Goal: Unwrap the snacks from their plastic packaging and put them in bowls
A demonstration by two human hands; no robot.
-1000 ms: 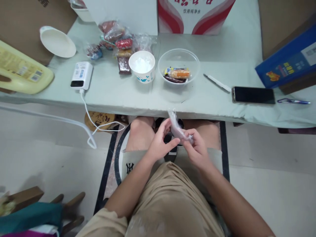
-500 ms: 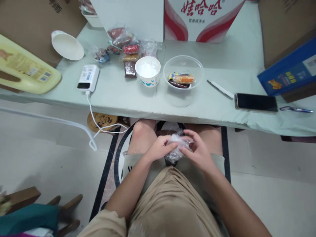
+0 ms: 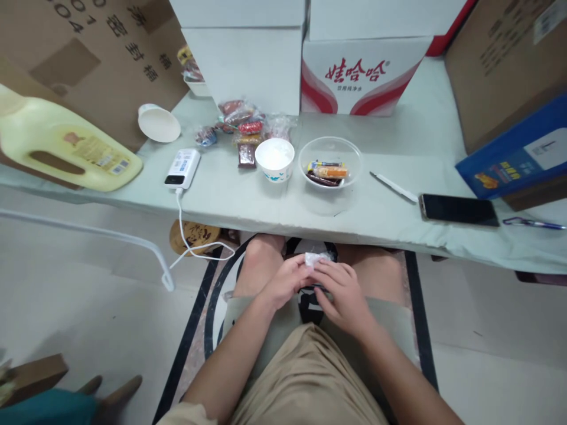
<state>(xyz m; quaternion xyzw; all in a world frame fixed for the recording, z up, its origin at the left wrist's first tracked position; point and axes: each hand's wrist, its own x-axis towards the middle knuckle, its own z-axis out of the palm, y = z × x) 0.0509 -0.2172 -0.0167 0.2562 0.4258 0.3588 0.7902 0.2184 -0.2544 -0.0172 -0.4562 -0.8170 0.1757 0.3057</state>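
Note:
Over my lap, my left hand (image 3: 289, 281) is closed around a crumpled clear plastic bag (image 3: 316, 258) with a whitish look. My right hand (image 3: 344, 294) lies over the same bag, its fingers bent across the top and its thumb lower down. Most of the bag is hidden by the fingers, so what it contains cannot be made out. On the table beyond, a paper cup (image 3: 275, 174) holds something white. Beside it, a clear plastic bowl (image 3: 355, 171) has several wrapped snacks (image 3: 330, 172) in it.
More wrapped snacks (image 3: 250, 128) lie behind the cup. Leftward are a power bank (image 3: 186, 166) with a white cable, a tipped paper cup (image 3: 160, 125) and a yellow jug (image 3: 75, 147). A craft knife (image 3: 394, 186), phone (image 3: 459, 210) and pen (image 3: 534, 224) lie rightward. Boxes (image 3: 361, 79) stand behind.
The plastic bag has been squeezed into a smaller bundle. My right hand has turned over it, from spread fingers to covering it. The view has tilted up, showing more of the boxes.

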